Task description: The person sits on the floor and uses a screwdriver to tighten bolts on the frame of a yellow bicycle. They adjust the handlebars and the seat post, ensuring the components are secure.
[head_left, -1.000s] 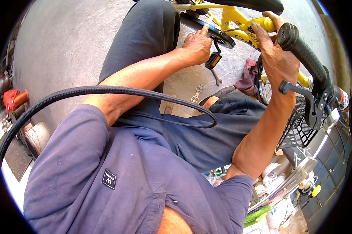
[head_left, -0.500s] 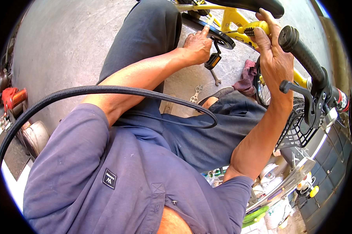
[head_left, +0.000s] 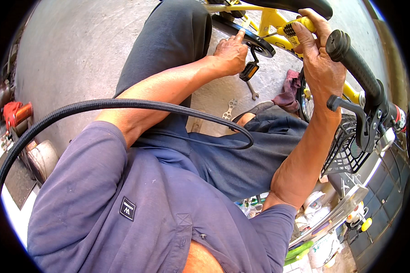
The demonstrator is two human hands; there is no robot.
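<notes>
Head view: left hand point(head_left: 231, 53) rests on the black chainring guard point(head_left: 248, 36) of a yellow bicycle frame point(head_left: 277, 25), index finger stretched out and touching the guard's rim, other fingers curled loosely, holding nothing. Right hand point(head_left: 321, 59) is closed around a yellow-handled screwdriver point(head_left: 296, 28), its tip aimed at the frame near the crank; exact contact point too small to tell. A black pedal point(head_left: 249, 71) hangs just below the left hand. 2 flat wrenches point(head_left: 241, 102) and a reddish rag point(head_left: 287, 90) lie on the concrete floor point(head_left: 77, 50) nearby; a black hose point(head_left: 123, 105) arcs across the lap, and the black handlebar grip point(head_left: 350, 63) sits just beside the right wrist. Judgement: doing this well means keeping the left finger steadying the guard, the screwdriver square to the fastener, pressure straight along the shaft, wrist clear of the grip.
</notes>
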